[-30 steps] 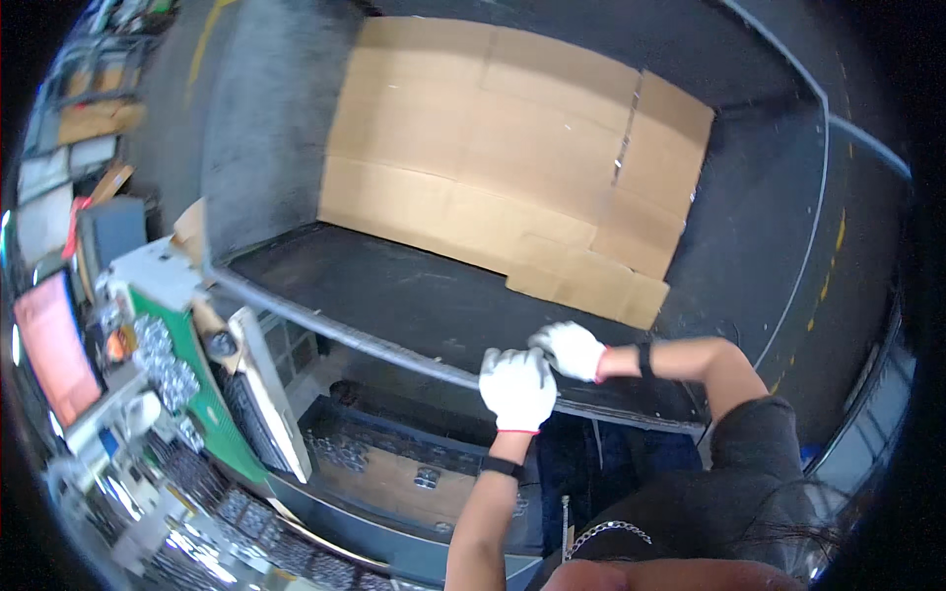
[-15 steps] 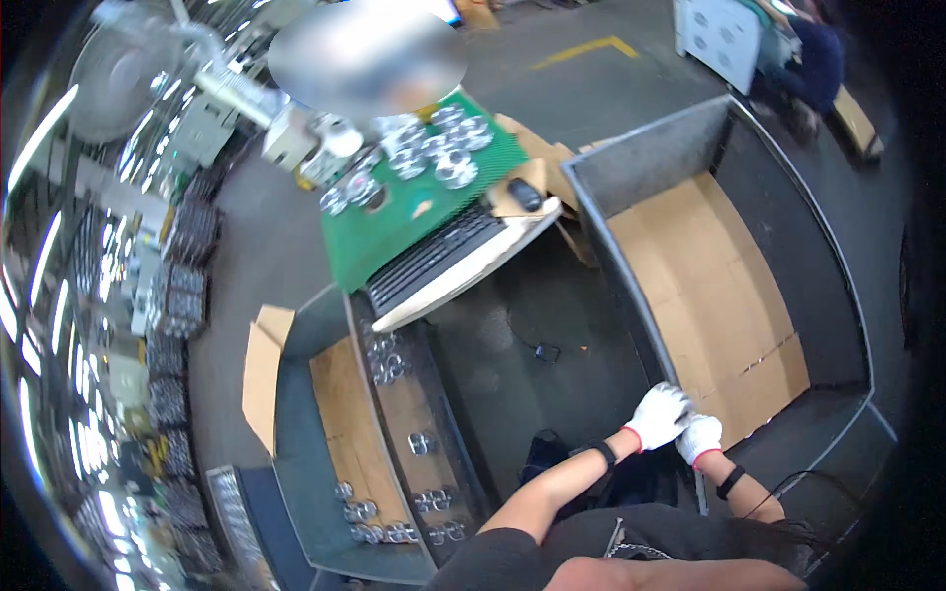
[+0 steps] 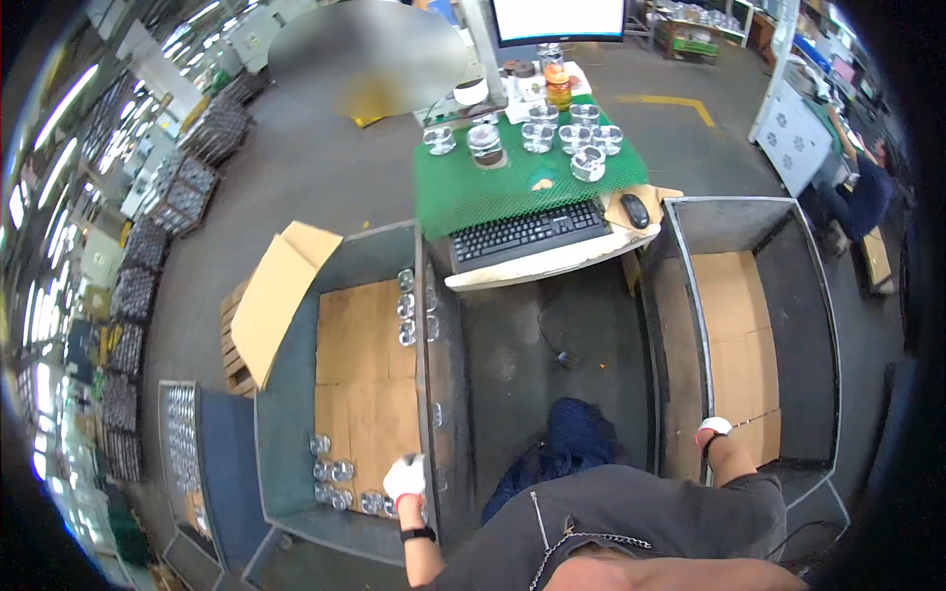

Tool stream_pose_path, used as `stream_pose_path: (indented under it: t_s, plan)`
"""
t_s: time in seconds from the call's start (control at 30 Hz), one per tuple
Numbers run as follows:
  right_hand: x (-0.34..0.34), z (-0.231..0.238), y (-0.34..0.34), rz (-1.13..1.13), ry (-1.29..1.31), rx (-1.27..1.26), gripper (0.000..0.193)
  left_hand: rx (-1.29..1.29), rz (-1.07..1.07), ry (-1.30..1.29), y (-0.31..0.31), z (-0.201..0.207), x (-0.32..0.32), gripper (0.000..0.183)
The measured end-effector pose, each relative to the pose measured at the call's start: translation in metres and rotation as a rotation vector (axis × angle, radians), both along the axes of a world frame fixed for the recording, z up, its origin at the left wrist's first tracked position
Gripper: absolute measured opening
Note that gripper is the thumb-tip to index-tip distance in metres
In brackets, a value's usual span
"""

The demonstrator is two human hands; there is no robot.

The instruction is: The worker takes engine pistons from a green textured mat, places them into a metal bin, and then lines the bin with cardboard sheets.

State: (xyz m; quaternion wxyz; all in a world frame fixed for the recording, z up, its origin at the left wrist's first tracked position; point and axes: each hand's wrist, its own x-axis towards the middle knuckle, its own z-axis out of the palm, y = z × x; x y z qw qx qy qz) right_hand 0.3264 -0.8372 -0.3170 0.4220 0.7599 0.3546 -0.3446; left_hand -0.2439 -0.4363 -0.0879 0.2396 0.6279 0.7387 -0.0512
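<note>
My left hand (image 3: 405,480), in a white glove with a red cuff, is over the near right corner of the left metal bin (image 3: 288,492), by its inner wall. Its fingers are too small and blurred to read. Close beside it, shiny round metal parts (image 3: 371,502), like pistons, stand on the cardboard lining (image 3: 360,433). More of these metal parts (image 3: 407,306) line the bin's right wall farther away. My right hand (image 3: 713,427), gloved the same way, rests at the left rim of the right metal bin (image 3: 698,305). Its fingers are mostly hidden.
Ahead is a green-matted table (image 3: 532,187) with several metal parts, a keyboard (image 3: 527,234), a mouse (image 3: 634,210) and a monitor (image 3: 559,22). A cardboard flap (image 3: 281,295) leans outward from the left bin. At far right a person (image 3: 860,192) sits.
My hands were together at the right bin; now they are apart, the left at the left bin. My view has turned left, bringing the monitor and the left bin more fully into sight.
</note>
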Motion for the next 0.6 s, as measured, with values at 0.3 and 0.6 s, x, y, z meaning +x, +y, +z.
stream_pose_path:
  t_s: [0.3,0.6]
  plan:
    - [-0.042,0.097,0.374,0.375,0.691,0.759,0.031,-0.03,0.336,-0.55,0.078,-0.039,0.02,0.034]
    - [0.081,0.247,0.77,0.284,-0.199,1.522,0.023,0.065,-0.426,-0.632,0.312,0.05,0.268,0.034]
